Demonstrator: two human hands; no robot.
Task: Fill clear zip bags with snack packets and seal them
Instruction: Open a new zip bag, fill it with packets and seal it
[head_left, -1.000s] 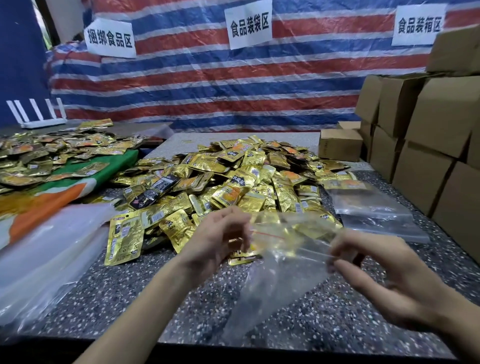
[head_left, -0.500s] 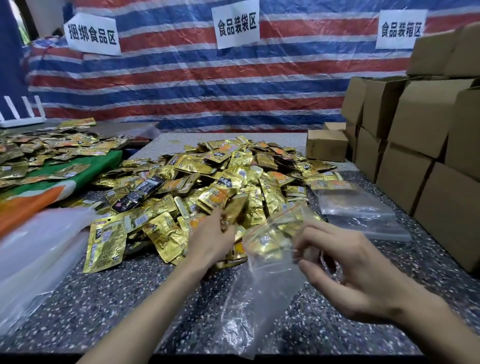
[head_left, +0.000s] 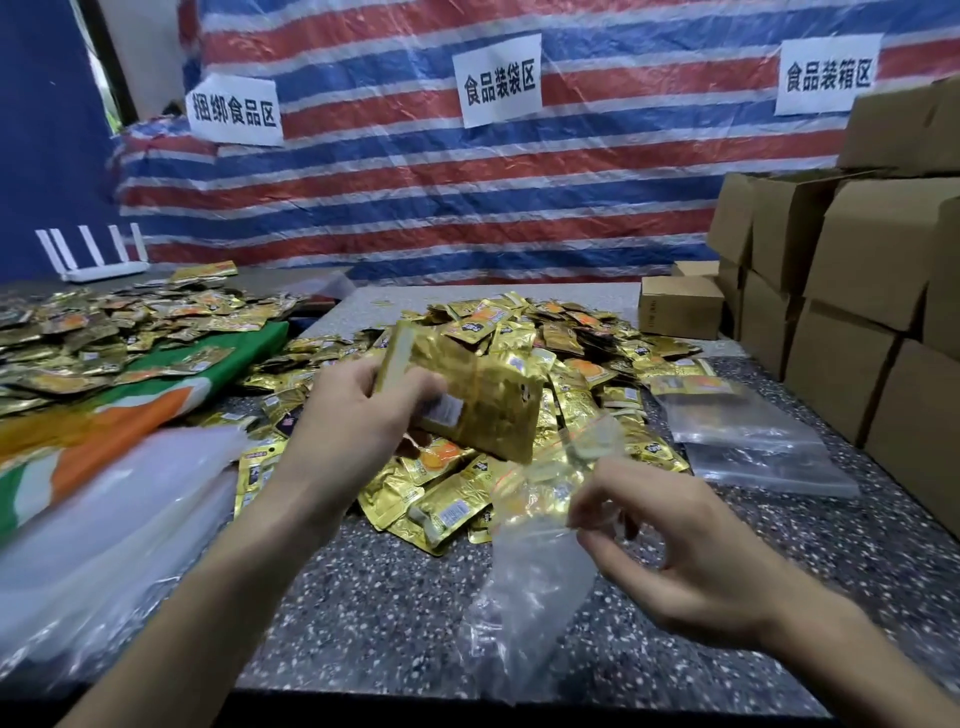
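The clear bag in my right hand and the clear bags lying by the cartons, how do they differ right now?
The held bag is pinched near its top by the right hand and hangs crumpled; the lying bags rest flat on the table, with no hand on them. The held bag is a single one; the lying bags are stacked. Both are clear, see-through plastic.

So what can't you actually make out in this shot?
All in the head view:
- Number of gold packets in the left hand: fingers and motion blur hide it.
- Mouth of the clear zip bag: crumpled film under the right hand, so open or sealed is unclear.
- Packet print: too small.
- White plastic at left: blurred and cut off by the edge.
- Cardboard boxes: cut off at right, contents hidden.
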